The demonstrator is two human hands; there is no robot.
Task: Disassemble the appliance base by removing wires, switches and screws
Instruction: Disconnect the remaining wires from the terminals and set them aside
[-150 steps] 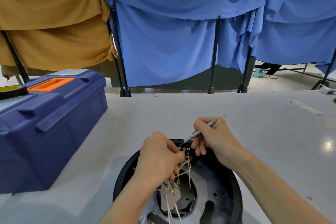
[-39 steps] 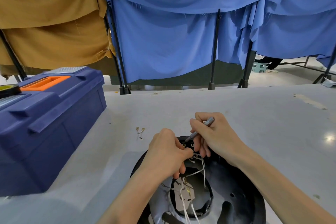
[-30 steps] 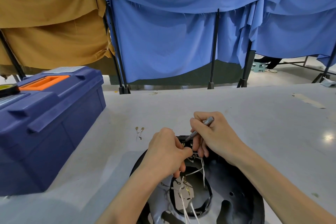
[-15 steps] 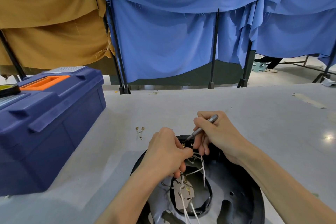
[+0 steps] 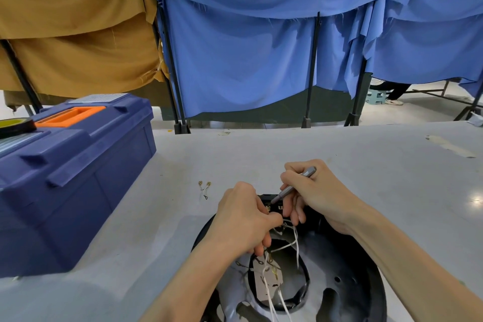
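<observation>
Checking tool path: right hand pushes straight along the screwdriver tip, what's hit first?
Likely the black switch block on the base rim, right at the screwdriver tip; the left hand comes next. Depth unclear.

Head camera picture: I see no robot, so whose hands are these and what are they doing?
No machine: a person wears the camera on the head, so you look down on their hands. The left hand pinches thin white wires inside a round black appliance base on the grey table. The right hand holds a slim grey tool, probably a small screwdriver, tip at the base's far edge. A blue toolbox stands at left; a loose wire piece lies nearby.
</observation>
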